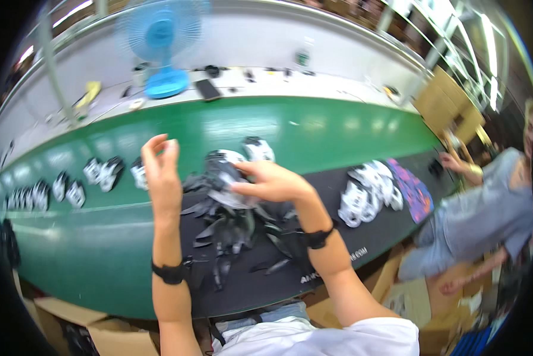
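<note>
My right hand (273, 183) has its thumb and fingers closed on a black-and-white shell-shaped piece (223, 172), over a heap of thin black leaf-like strips (228, 228). The heap lies on a black mat (331, 237). To the left, my left hand (163, 169) is raised with nothing seen in it, its thumb apart from the bent fingers; it is slightly blurred. Beside it, partly hidden, is another black-and-white piece (138, 173). One more such piece (258, 149) lies just beyond my right hand. Both wrists carry black bands.
Several black-and-white pieces (107, 172) line the green table (88, 255) at left; a white cluster (367, 193) and a purple patterned piece (412, 190) lie right. Behind stand a blue fan (167, 83) and a phone (207, 89). A person (474, 202) is at the right, near cardboard (448, 104).
</note>
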`<state>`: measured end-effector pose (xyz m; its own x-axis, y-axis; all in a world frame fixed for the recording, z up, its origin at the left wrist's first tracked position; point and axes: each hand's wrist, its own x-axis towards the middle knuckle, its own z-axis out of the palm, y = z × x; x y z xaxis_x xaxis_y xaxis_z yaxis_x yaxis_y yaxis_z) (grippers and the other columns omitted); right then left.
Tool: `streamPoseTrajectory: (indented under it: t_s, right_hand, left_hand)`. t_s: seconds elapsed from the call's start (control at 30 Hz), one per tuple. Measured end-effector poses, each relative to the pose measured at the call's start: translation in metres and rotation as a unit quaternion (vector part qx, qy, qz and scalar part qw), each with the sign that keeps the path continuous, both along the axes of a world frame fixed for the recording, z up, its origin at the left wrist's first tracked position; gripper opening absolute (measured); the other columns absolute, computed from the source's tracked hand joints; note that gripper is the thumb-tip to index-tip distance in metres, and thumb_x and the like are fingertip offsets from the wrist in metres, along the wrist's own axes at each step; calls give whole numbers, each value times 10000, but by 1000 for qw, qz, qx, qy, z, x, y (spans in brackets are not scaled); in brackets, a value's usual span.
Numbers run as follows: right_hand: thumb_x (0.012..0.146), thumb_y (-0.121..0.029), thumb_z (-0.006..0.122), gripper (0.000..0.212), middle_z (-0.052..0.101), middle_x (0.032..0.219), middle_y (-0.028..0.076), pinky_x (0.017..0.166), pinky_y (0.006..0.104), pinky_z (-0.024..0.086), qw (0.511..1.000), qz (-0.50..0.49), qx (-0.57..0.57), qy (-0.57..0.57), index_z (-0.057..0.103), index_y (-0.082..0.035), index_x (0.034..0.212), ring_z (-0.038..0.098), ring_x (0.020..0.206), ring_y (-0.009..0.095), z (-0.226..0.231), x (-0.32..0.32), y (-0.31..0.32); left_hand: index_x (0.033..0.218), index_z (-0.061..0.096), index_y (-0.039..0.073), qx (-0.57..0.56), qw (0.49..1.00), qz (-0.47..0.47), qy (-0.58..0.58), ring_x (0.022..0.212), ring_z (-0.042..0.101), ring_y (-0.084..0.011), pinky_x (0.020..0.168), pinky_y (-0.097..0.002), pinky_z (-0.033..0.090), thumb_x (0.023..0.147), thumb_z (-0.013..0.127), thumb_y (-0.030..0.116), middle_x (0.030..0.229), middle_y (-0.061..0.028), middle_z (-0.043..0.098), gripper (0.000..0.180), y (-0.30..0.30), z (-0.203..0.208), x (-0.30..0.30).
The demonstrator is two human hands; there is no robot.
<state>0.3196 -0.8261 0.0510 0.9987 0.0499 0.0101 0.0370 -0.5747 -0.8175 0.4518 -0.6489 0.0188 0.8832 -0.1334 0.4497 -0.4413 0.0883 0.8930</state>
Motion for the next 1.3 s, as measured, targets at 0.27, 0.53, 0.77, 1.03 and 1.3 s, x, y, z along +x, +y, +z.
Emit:
streamPoseTrajectory:
  t_s: [0.27,0.53,0.77,1.03,1.3]
  right_hand:
    - [905,-246,593,537,629,1084,127,737,278,525,980,-135,147,7,434,51,1324,634,877,171,-55,57,-6]
    - [865,-226,611,372,683,923,126,719,300,520,998,-55,11,29,583,15,1147,658,779,191,-50,24,-10]
    - [856,-252,611,370,689,888,120,714,312,517,995,-40,-88,-15,594,-21,1144,660,753,196,-23,23,15]
    - [827,-245,642,357,691,854,139,731,338,520,985,-64,-144,-74,611,-25,1107,669,771,230,-44,14,-25]
    - [690,-153,688,578,600,1018,176,737,372,522,953,-74,-43,-289,498,3,1214,625,884,287,-63,22,-1]
  left_hand:
    - [1052,530,25,-52,998,-12,27,822,545,-121,689,-247,431,860,613,177,967,-57,561,258,46,15,8]
    - [1076,593,74,415,908,-56,-23,899,595,-288,821,-386,478,728,705,250,985,-146,620,405,41,-47,41]
    - [1022,652,148,515,851,-98,-21,1008,563,-329,881,-395,461,703,756,268,1018,-132,600,357,35,-86,54]
    - [827,630,66,396,891,-150,-165,871,572,-344,767,-410,461,634,639,-12,845,-140,574,209,-4,-85,44]
    - [854,576,6,235,952,-197,-26,708,533,-166,663,-304,445,646,643,4,751,-48,533,219,10,-52,24]
